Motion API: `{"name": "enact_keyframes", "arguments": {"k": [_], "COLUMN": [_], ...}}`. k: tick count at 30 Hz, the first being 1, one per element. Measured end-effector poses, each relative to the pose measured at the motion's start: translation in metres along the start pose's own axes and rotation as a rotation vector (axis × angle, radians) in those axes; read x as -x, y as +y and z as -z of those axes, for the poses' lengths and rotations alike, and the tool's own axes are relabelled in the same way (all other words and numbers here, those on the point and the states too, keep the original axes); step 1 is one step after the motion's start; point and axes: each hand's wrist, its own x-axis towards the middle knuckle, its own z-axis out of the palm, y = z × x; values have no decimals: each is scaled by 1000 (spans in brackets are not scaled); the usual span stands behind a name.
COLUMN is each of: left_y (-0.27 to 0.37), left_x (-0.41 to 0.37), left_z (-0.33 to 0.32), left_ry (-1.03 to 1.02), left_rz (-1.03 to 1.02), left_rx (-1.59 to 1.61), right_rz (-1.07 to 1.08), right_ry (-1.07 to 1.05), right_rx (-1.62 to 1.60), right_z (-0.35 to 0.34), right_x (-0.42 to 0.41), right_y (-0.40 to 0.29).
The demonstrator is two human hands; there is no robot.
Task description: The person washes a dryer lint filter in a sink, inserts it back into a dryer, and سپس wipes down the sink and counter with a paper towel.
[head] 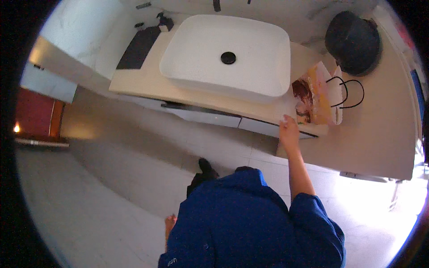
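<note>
My right hand (289,131) reaches to the front edge of the beige countertop (261,106), its fingers bent. A small whitish patch shows at the fingertips, too blurred to tell whether I hold something. Just beyond that hand stands a printed paper bag (318,97) with black cord handles. Farther left on the counter sits a white rectangular vessel sink (201,43) with a black round drain (228,58). Low at my left side hangs my left hand (170,221), mostly hidden by my blue shirt (234,221); its grip cannot be made out.
A dark rounded object (352,43) rests at the back right of the counter. Left of the sink lies a dark flat panel (139,48). White drawer fronts (211,117) run beneath the counter. A reddish-brown door (37,112) is at far left, across the tiled floor (134,167).
</note>
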Motion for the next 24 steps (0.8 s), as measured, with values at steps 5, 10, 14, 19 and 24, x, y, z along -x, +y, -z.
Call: {"name": "enact_keyframes", "arguments": {"k": [5,10,14,19,24], "left_y": [110,276,336,328,285], "left_x": [-146,-203,-217,-223,-237], "left_z": [219,331,315,292,307], "left_ry": [378,337,169,30,110], "left_rz": [-313,-245,-333,-96,120], "left_rx": [463,640,585,619,702], "right_rz": [26,-85,-202,-603,-613], "right_ry": [239,11,221,469,607], "right_rx": [507,419,344,48,-382], "right_z": [-40,-84,-110,-98,-51], "right_x": [-55,-70,-61,-82,-133], "right_y": [11,28,51,47,16]}}
